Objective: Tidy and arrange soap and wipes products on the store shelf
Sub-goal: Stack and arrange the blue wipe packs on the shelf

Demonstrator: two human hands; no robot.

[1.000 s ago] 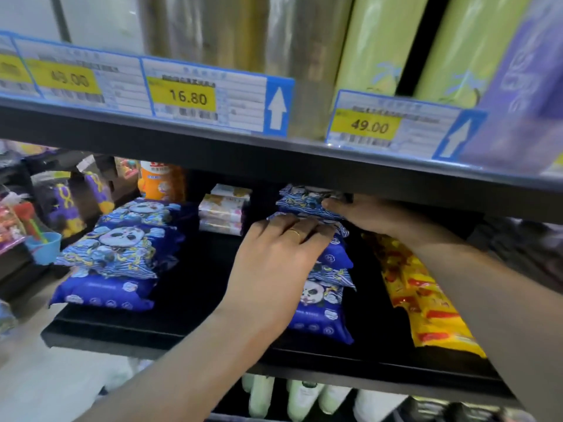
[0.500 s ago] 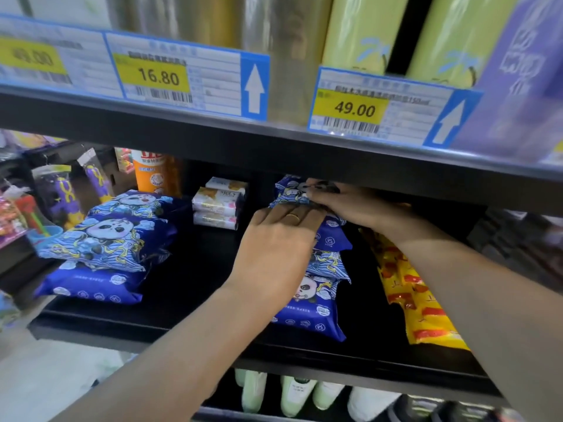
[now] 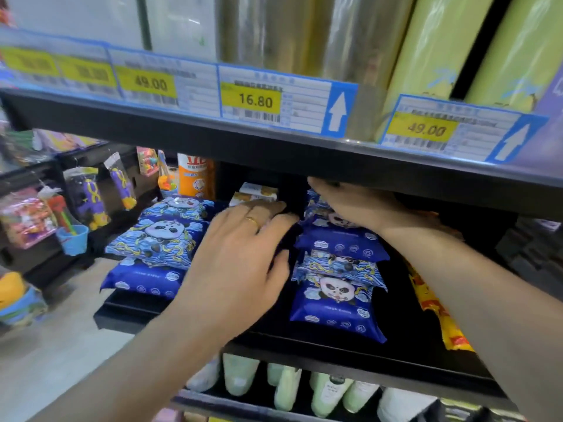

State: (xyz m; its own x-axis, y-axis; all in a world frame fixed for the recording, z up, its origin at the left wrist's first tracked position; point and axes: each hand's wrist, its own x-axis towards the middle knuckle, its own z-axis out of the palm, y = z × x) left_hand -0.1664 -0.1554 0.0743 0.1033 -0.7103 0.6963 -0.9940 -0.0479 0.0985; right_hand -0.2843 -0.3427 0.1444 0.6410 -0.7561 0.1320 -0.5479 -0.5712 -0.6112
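Under the upper shelf edge (image 3: 274,147), both hands work among the wipes packs on the black middle shelf (image 3: 396,354). At the centre, the left hand (image 3: 240,263) hovers palm down with its fingers spread and loosely extended toward 1 o'clock, a gold ring (image 3: 252,221) on one finger; it holds nothing, and whether its fingertips touch the soap boxes (image 3: 256,193) just beyond them at 12 o'clock cannot be told. At 2 o'clock from it, the right hand (image 3: 353,205) reaches deep toward the back, lying on top of the rear blue panda wipes pack (image 3: 338,239); its fingertips disappear into the shadow under the shelf edge, so I cannot tell whether they curl round the pack or only press on it. A second panda wipes pack (image 3: 335,296) lies in front of that one, at 4 o'clock from the left hand, overlapped by it at the rear. At 9 o'clock from the left hand sits another stack of blue panda packs (image 3: 158,239), with an orange bottle (image 3: 195,178) behind it at 11 o'clock. At 3 o'clock, partly hidden by the right forearm, lie yellow and red packets (image 3: 438,315). Price labels (image 3: 259,102) reading 49.00 and 16.80 line the upper shelf edge. Pale green bottles (image 3: 286,388) stand on the shelf below, at 6 o'clock.
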